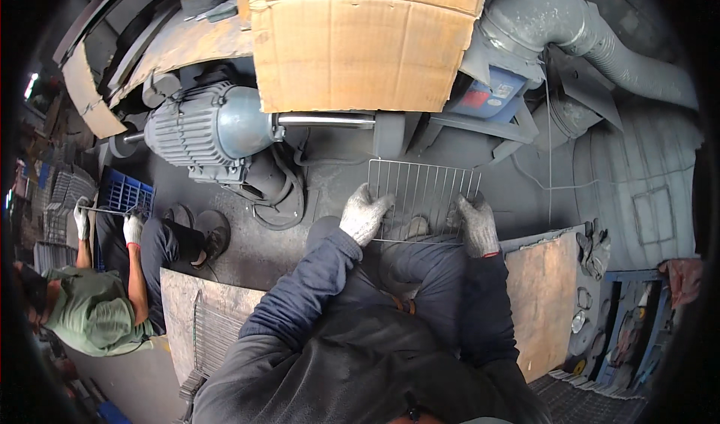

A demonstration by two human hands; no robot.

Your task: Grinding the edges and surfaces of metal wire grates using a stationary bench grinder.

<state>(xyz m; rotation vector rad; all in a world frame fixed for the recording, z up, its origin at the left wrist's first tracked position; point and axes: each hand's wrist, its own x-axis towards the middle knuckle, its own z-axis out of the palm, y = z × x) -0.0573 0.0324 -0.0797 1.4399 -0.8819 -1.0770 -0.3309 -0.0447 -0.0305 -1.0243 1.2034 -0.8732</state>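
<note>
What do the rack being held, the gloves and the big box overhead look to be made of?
Wire rack: thin, bare grey metal rods, probably steel, dull sheen. Gloves on left hand and right hand: knitted grey-white fabric, likely cotton, soiled. Box: brown corrugated cardboard, matte, with creased, worn edges.

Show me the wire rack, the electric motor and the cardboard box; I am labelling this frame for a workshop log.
wire rack (427,191), head view, on the middle bars of the grid.
electric motor (196,128), head view, on its ribbed grey housing.
cardboard box (352,49), head view, on its front face.
</note>
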